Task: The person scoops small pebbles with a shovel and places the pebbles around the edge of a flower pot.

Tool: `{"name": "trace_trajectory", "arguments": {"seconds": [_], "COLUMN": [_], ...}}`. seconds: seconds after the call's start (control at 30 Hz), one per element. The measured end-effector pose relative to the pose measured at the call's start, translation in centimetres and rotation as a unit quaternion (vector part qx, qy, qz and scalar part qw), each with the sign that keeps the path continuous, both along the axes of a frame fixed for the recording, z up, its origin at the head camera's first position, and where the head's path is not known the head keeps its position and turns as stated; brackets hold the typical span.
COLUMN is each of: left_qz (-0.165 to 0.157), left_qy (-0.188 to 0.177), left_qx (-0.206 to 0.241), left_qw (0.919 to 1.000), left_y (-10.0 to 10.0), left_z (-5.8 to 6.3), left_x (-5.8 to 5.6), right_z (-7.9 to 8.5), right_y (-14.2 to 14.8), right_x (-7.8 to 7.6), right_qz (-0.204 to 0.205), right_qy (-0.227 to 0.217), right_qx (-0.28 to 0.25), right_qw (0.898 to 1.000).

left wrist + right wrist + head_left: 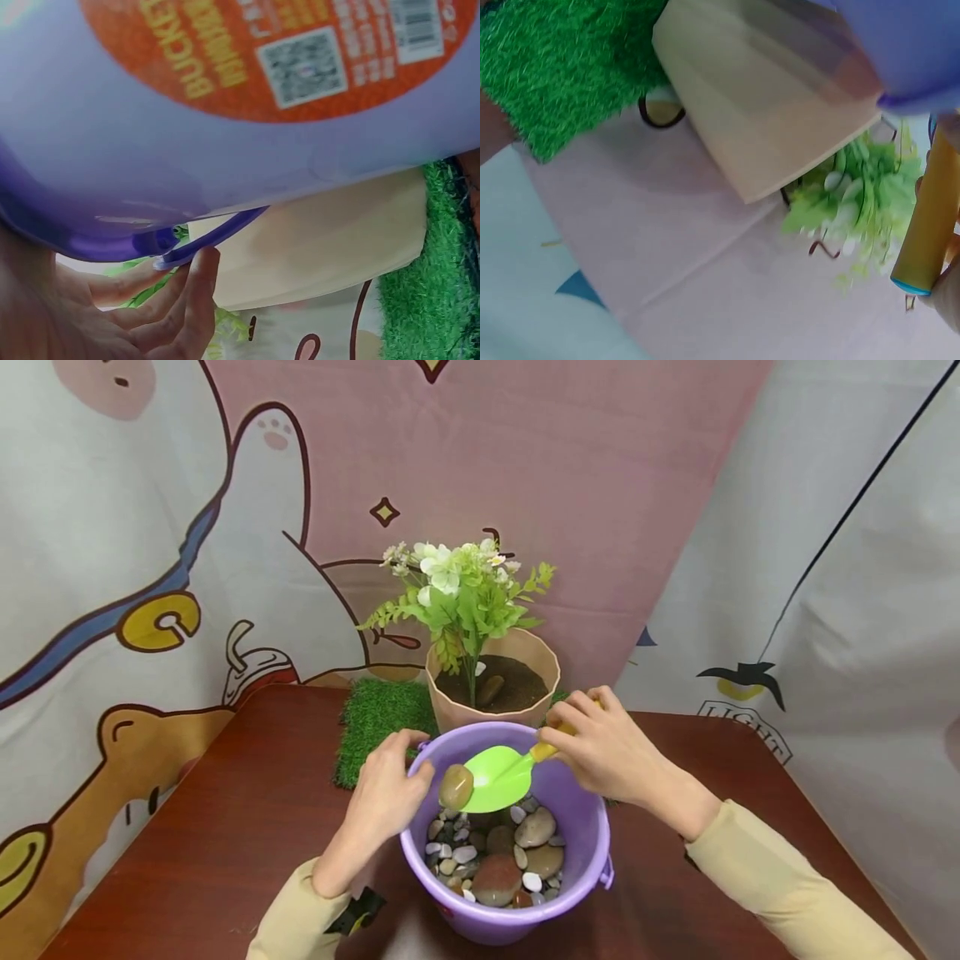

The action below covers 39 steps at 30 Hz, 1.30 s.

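Observation:
A purple bucket [596, 827] of pebbles and bigger stones stands on the table. At its left rim is my left hand [386, 785], thumb over the edge, fingers outside by the purple handle [225, 236]. My right hand [607, 743] grips the yellow handle of a garden trowel [498, 781], which is held over the bucket. A smooth tan stone [456, 787] sits at the tip of its green blade. In the right wrist view the trowel's yellow handle [928, 225] is seen at the right edge, with only part of the hand showing.
Behind the bucket stands a beige flowerpot [450, 706] with dark soil, stones and a white-flowered plant [468, 597]. A green turf mat [386, 718] lies under and beside it. The brown table [247, 793] meets a printed cloth backdrop [570, 485].

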State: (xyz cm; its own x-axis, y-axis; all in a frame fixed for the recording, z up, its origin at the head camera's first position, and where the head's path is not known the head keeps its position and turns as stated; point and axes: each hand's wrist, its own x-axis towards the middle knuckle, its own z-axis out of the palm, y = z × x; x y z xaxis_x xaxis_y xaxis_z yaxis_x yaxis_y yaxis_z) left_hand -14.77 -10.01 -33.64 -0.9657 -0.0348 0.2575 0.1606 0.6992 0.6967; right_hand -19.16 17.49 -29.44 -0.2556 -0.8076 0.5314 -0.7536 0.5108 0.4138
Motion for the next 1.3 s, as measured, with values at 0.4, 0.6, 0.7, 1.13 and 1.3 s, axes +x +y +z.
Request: {"name": "trace_trajectory", "arguments": {"seconds": [0.4, 0.6, 0.7, 1.13, 1.3], "left_qz": [0.016, 0.028, 0.032, 0.037, 0.038], "left_qy": [0.017, 0.046, 0.059, 0.063, 0.063], "left_qx": [-0.115, -0.132, -0.133, -0.152, -0.158], "left_qw": [0.9931, 0.9898, 0.9889, 0.9857, 0.9848], "left_y": [-0.9, -0.5, -0.4, -0.4, -0.3], "left_z": [1.6, 1.0, 0.8, 0.9, 0.9], "left_x": [1.2, 1.4, 1.3, 1.5, 1.6], "right_z": [2.5, 2.6, 2.4, 1.9, 2.2], "right_y": [2.5, 2.5, 2.5, 0.8, -0.5], "right_x": [-1.3, -2.4, -3.1, -6.2, -7.1], "right_qz": [-0.090, -0.164, -0.199, -0.307, -0.358], "right_qy": [0.016, 0.009, -0.003, -0.037, -0.061], "right_qx": [-0.045, -0.080, -0.092, -0.088, -0.047], "right_qw": [0.995, 0.983, 0.976, 0.947, 0.930]}}
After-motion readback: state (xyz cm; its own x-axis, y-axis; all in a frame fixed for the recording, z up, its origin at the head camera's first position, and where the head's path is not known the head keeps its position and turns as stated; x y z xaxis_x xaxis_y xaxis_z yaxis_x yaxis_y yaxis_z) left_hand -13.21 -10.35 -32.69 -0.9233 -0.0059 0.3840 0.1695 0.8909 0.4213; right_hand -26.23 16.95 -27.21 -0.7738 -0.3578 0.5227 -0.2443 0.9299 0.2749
